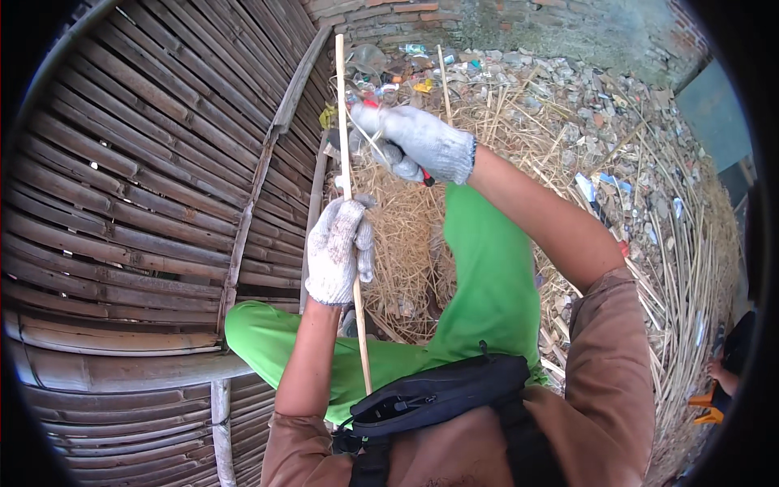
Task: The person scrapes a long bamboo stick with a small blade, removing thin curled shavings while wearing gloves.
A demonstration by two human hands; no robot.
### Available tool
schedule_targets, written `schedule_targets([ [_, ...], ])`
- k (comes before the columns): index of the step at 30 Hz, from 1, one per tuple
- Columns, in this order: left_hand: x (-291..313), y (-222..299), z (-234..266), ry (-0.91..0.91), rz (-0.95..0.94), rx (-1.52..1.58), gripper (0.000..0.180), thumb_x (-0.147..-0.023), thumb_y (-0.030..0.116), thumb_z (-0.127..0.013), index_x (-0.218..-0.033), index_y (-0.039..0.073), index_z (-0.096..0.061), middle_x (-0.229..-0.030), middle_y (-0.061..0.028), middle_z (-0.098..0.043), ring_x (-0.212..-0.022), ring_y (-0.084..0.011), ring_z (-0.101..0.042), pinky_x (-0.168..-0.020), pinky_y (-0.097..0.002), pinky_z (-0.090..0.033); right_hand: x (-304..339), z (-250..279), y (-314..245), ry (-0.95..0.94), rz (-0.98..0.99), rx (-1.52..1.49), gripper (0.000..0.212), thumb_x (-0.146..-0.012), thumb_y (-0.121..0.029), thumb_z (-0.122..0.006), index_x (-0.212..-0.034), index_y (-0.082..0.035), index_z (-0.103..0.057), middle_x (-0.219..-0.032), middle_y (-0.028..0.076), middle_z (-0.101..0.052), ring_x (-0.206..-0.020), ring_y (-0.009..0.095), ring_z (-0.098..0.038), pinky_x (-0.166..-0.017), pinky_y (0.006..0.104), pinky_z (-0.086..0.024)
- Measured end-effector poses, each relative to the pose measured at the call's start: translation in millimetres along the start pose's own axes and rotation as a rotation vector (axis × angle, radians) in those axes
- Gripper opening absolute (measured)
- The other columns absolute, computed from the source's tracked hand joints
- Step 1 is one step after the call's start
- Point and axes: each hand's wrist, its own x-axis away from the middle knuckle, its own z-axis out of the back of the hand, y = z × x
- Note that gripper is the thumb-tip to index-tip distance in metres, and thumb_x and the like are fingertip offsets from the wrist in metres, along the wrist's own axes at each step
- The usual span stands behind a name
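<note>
A long pale bamboo strip [342, 122] stands nearly upright before me, its lower end reaching down to my waist bag. Around its middle, my left hand [337, 247] in a white knitted glove is closed. Higher up, just right of the strip, my right hand [414, 138], gloved too and slightly blurred, is closed on a tool with a red and black handle [428, 176]; its working end cannot be made out. A thin pale shaving [369, 138] curls between this hand and the strip.
A slatted bamboo wall [146, 187] rises close on my left. Straw-like shavings [406, 235] and rubble with litter cover the ground. Long thin strips [682, 300] lie at right. A brick wall [568, 28] stands behind. At the far right edge, part of another person [730, 377] shows.
</note>
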Motion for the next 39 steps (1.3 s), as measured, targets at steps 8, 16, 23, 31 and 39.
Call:
schedule_targets([
  [8, 22, 5, -17, -0.047, -0.037, -0.278, 0.030, -0.113, 0.023, -0.060, -0.130, -0.002, -0.062, -0.070, -0.0006, -0.057, -0.041, -0.0079, -0.047, -0.036, -0.0242, -0.040, 35, 81, -43, 0.585, 0.377, -0.425, 0.028, -0.108, -0.036, -0.069, -0.101, -0.011, -0.060, -0.065, -0.003, -0.055, -0.049, 0.010, -0.050, -0.045, 0.0296, -0.038],
  [16, 52, -28, -4, -0.073, 0.249, -0.044, 0.033, -0.115, 0.029, -0.056, -0.119, -0.002, -0.065, -0.066, -0.0037, -0.057, -0.039, -0.0125, -0.046, -0.035, -0.0280, -0.039, 67, 283, 61, 0.909, -0.239, 1.062, 0.095, -0.101, -0.079, -0.054, -0.139, 0.008, -0.054, -0.113, 0.032, -0.077, -0.107, 0.044, -0.077, -0.093, 0.0513, -0.059],
  [23, 59, -88, 17, -0.052, 0.465, -0.069, 0.035, -0.115, 0.032, -0.055, -0.109, 0.000, -0.067, -0.069, -0.0041, -0.061, -0.044, -0.0129, -0.051, -0.038, -0.0285, -0.040, 96, 48, 154, 0.285, 0.007, 0.739, 0.067, -0.109, -0.066, -0.046, -0.128, -0.005, -0.065, -0.105, 0.030, -0.076, -0.102, 0.048, -0.075, -0.091, 0.0563, -0.057],
  [31, 77, -76, 37, -0.031, 0.552, -0.042, 0.030, -0.114, 0.029, -0.057, -0.119, 0.002, -0.068, -0.076, -0.0031, -0.063, -0.051, -0.0119, -0.054, -0.041, -0.0267, -0.041, 71, -22, 175, 0.128, 0.178, 0.914, 0.058, -0.109, -0.062, -0.047, -0.106, -0.008, -0.068, -0.099, 0.024, -0.077, -0.093, 0.045, -0.076, -0.084, 0.0593, -0.059],
  [39, 105, -80, 40, 0.064, 0.543, -0.072, 0.030, -0.113, 0.030, -0.060, -0.119, 0.002, -0.068, -0.077, -0.0018, -0.064, -0.049, -0.0098, -0.052, -0.040, -0.0254, -0.039, 72, -36, 157, 0.029, 0.048, 1.034, 0.069, -0.108, -0.069, -0.042, -0.100, -0.006, -0.071, -0.094, 0.027, -0.077, -0.089, 0.046, -0.077, -0.081, 0.0596, -0.060],
])
